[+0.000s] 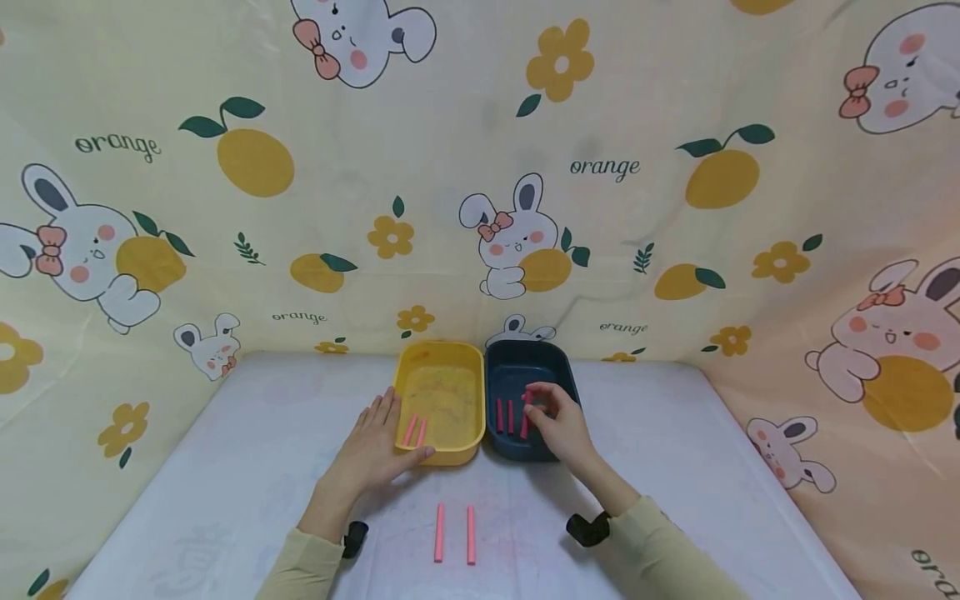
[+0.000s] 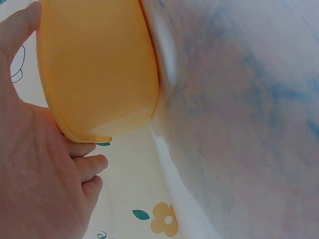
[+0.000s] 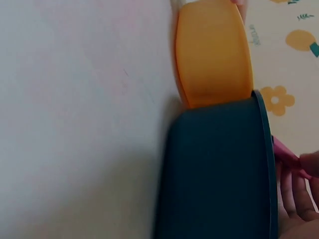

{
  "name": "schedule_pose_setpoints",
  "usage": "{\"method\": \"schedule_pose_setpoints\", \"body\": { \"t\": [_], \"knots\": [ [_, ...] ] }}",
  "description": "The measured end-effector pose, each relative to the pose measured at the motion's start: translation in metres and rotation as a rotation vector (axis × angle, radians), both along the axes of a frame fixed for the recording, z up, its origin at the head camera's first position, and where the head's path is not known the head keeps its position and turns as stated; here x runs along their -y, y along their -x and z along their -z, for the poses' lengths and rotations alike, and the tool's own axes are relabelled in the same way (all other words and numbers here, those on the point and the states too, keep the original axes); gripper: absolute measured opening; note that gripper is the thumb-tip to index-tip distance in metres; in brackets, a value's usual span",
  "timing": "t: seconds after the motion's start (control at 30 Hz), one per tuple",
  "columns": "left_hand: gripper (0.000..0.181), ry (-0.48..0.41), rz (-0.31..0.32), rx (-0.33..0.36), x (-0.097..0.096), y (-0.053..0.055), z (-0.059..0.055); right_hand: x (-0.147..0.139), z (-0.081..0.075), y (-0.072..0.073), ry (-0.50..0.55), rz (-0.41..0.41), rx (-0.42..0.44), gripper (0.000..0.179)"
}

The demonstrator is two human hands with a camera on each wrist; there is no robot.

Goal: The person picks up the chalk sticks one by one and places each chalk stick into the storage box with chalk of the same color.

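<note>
My right hand pinches a pink stick between thumb and fingers over the dark blue tray. The stick also shows past the tray's rim in the right wrist view. Two more pink sticks lie in that tray, left of the held one. My left hand rests against the near left corner of the yellow tray, fingers stretched along its side and thumb across its front. Inside the yellow tray, two pink sticks lie toward the front.
Two pink sticks lie side by side on the white table in front of the trays. The trays stand side by side, touching or nearly so. A printed cloth with rabbits and oranges hangs behind the table.
</note>
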State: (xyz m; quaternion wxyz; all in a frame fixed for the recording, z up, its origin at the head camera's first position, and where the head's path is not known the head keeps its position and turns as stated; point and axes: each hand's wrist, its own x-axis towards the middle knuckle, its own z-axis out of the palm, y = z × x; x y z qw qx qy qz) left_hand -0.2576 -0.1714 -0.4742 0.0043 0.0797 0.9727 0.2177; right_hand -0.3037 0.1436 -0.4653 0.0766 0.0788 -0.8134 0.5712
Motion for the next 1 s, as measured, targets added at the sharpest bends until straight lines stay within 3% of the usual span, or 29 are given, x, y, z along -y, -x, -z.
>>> {"method": "schedule_pose_setpoints", "body": {
  "t": [0.3, 0.53, 1.0],
  "knots": [
    [0.116, -0.005, 0.003, 0.000, 0.001, 0.000, -0.001, -0.009, -0.002, 0.018, -0.079, -0.105, 0.119, 0.035],
    [0.116, 0.002, 0.011, -0.013, 0.003, 0.002, 0.001, -0.010, -0.001, 0.033, -0.172, -0.138, 0.182, 0.034],
    [0.119, 0.004, 0.003, 0.010, 0.002, 0.002, 0.001, -0.010, 0.009, 0.063, -0.114, -0.167, 0.337, 0.032]
  ]
}}
